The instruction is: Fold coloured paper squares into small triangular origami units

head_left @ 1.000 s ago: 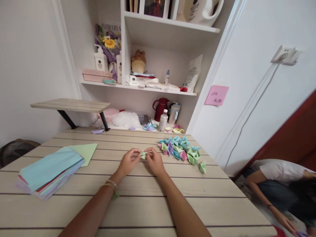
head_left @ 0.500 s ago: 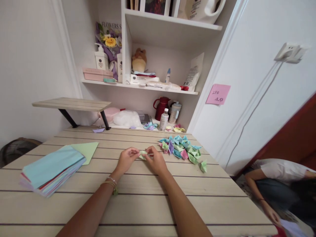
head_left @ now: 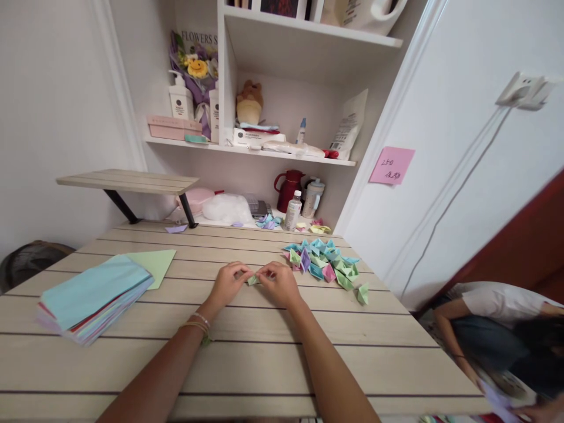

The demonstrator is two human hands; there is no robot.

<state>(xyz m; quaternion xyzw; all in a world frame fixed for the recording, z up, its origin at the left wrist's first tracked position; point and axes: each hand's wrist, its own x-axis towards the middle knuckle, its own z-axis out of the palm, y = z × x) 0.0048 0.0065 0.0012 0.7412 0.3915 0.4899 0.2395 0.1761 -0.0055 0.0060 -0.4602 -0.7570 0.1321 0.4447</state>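
Here, in the head view, my left hand (head_left: pixel 227 285) and right hand (head_left: pixel 282 285) pinch a small green folded paper (head_left: pixel 252 281) mid-way across the bench (head_left: pixel 255 355). The paper stack (head_left: pixel 99 291) leaves room beside my left; folded boats (head_left: pixel 328 262) crowd the right edge.

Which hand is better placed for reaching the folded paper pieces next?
Probably the right hand: it is nearer the folded paper pieces, while the left hand is farther off. Both hold the small green paper.
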